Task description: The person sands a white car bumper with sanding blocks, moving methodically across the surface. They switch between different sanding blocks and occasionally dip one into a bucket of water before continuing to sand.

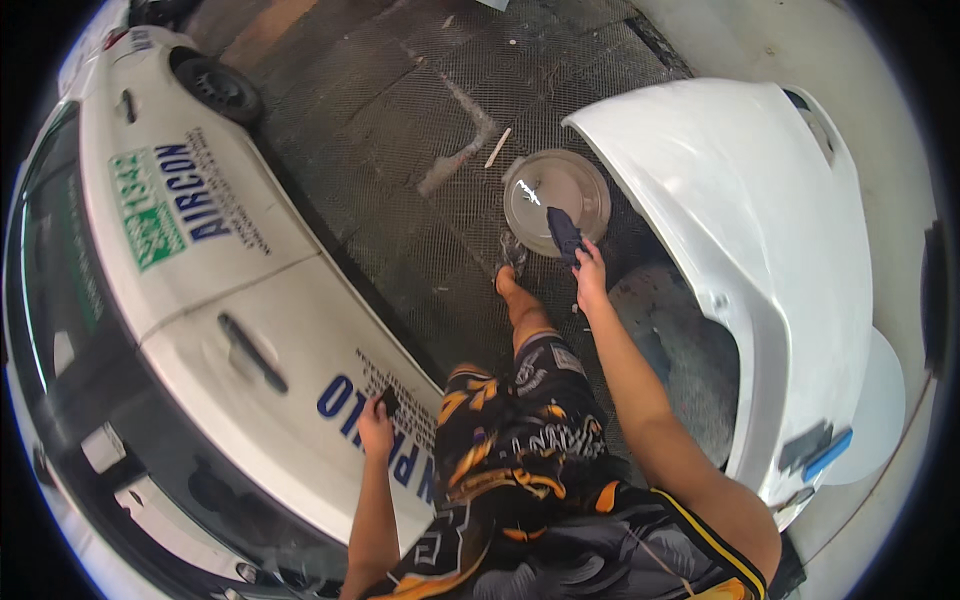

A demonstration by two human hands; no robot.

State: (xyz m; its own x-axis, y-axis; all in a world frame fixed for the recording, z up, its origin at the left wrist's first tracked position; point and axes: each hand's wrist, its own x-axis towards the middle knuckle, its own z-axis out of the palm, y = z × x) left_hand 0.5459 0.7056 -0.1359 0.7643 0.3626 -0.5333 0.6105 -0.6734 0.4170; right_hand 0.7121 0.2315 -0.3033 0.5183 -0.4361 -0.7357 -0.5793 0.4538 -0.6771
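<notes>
My right hand (590,272) is closed on a dark, crumpled cloth (563,234). The cloth hangs over the near edge of a round, shallow basin (592,222) that holds greyish liquid and stands on the floor. Beside the white car's door, my left hand (376,428) has its fingers closed around a small black piece (389,401), too small to tell its kind. To the right of my right arm stands a large white car bumper (735,190), upright and curved.
A white car (205,290) with lettering takes up the left side. A thin pale stick (497,148) lies on the dark textured floor (370,130) near the basin. A blue-edged tool (827,455) rests at the bumper's near end. A pale wall (905,180) runs behind the bumper.
</notes>
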